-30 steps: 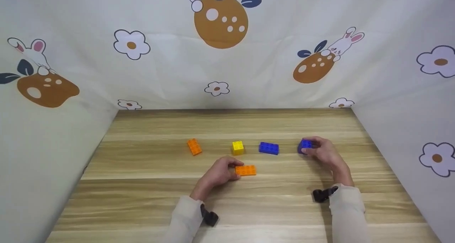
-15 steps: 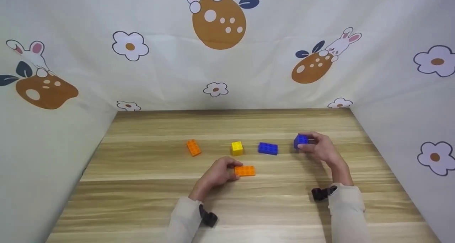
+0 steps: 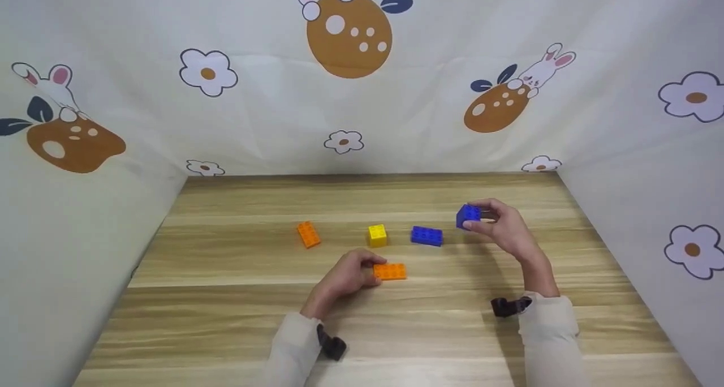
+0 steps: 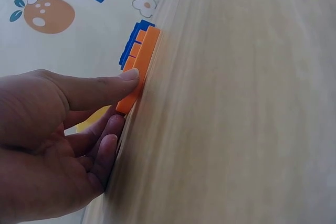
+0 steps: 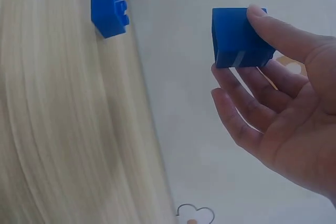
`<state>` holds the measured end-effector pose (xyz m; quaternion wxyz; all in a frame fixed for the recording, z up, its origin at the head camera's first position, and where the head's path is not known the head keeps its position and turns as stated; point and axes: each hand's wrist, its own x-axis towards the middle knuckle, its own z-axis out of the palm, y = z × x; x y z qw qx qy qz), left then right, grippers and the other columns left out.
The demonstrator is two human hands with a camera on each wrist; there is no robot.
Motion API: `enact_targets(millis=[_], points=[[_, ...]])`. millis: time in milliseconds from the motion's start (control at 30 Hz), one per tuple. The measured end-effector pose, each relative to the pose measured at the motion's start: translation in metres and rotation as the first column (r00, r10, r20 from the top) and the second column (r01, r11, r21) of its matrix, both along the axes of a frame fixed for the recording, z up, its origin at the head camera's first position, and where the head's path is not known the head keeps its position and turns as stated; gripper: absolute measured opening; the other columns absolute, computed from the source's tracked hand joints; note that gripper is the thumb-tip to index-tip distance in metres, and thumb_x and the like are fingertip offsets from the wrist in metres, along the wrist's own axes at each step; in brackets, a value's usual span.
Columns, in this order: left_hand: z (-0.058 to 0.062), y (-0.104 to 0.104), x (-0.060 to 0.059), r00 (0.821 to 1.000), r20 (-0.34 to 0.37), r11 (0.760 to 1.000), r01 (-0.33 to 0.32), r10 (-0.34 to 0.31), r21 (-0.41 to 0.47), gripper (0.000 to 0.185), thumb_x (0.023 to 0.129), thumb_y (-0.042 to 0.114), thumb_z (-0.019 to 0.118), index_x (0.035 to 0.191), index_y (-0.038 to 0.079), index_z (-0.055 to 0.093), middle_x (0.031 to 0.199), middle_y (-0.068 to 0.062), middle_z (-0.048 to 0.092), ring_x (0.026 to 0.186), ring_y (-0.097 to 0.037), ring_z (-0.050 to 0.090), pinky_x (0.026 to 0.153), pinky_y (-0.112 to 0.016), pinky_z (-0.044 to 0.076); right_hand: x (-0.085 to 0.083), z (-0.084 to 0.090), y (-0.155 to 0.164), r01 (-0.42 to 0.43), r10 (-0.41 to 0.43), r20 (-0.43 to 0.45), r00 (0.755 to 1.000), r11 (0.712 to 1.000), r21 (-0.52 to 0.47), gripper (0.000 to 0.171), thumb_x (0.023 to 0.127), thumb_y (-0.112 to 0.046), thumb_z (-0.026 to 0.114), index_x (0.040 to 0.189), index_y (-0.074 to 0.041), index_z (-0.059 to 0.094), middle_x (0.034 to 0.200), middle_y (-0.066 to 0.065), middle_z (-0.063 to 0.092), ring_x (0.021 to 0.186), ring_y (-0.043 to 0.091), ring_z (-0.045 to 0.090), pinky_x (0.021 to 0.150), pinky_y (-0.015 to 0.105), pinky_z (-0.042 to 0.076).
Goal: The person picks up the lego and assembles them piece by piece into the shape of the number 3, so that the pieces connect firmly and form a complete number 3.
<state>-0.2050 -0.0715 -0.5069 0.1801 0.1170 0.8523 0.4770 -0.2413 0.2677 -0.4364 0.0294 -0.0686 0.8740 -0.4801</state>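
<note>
My left hand (image 3: pixel 350 274) pinches the left end of a flat orange toy building brick (image 3: pixel 390 271) that lies on the wooden table. In the left wrist view the thumb presses along the side of that orange brick (image 4: pixel 139 72). My right hand (image 3: pixel 508 228) holds a small cube-shaped blue brick (image 3: pixel 468 216) between thumb and fingers, raised above the tabletop. The right wrist view shows the blue cube (image 5: pixel 236 35) tilted, with its lower fingers spread beneath. Left of the right hand, a longer flat blue brick (image 3: pixel 427 236) lies on the table.
A yellow cube brick (image 3: pixel 377 236) stands behind the left hand. Farther left lies a second flat orange brick (image 3: pixel 308 235), set at an angle. Printed cloth walls (image 3: pixel 271 115) enclose the wooden table (image 3: pixel 226 319) at the back and both sides.
My right hand has lifted the blue cube brick off the table and carried it a little left and away from me. The left hand and the orange brick have stayed in place.
</note>
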Motion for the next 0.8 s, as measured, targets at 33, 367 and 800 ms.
enact_targets(millis=[33, 367, 800], points=[[0.0, 0.0, 0.0, 1.0, 0.001, 1.0, 0.0, 0.0, -0.002, 0.036, 0.086, 0.004, 0.075, 0.121, 0.013, 0.072, 0.124, -0.008, 0.065, 0.106, -0.02, 0.057, 0.102, -0.044, 0.05, 0.001, 0.002, -0.001, -0.002, 0.002, -0.005, 1.0, 1.0, -0.004, 0.057, 0.09, -0.027, 0.075, 0.138, -0.002, 0.056, 0.135, 0.025, 0.059, 0.124, 0.04, 0.059, 0.087, 0.023, 0.056], [0.001, 0.0, -0.002, 1.0, 0.015, 1.0, 0.005, -0.004, -0.007, 0.035, 0.088, 0.007, 0.075, 0.121, 0.015, 0.072, 0.126, -0.007, 0.065, 0.109, -0.021, 0.058, 0.105, -0.046, 0.049, 0.005, 0.011, -0.017, -0.05, 0.048, -0.039, 0.998, 0.998, -0.044, 0.053, 0.087, -0.028, 0.078, 0.131, -0.004, 0.061, 0.126, 0.022, 0.064, 0.107, 0.031, 0.068, 0.082, 0.022, 0.058], [-0.001, 0.0, -0.004, 1.0, 0.007, 1.0, 0.01, -0.01, -0.023, 0.036, 0.087, 0.008, 0.076, 0.122, 0.015, 0.072, 0.124, -0.008, 0.065, 0.108, -0.022, 0.057, 0.104, -0.046, 0.048, 0.008, 0.009, -0.039, -0.118, 0.114, -0.041, 0.993, 0.986, -0.115, 0.049, 0.085, -0.027, 0.081, 0.127, -0.006, 0.064, 0.12, 0.019, 0.067, 0.1, 0.026, 0.071, 0.081, 0.026, 0.06]])
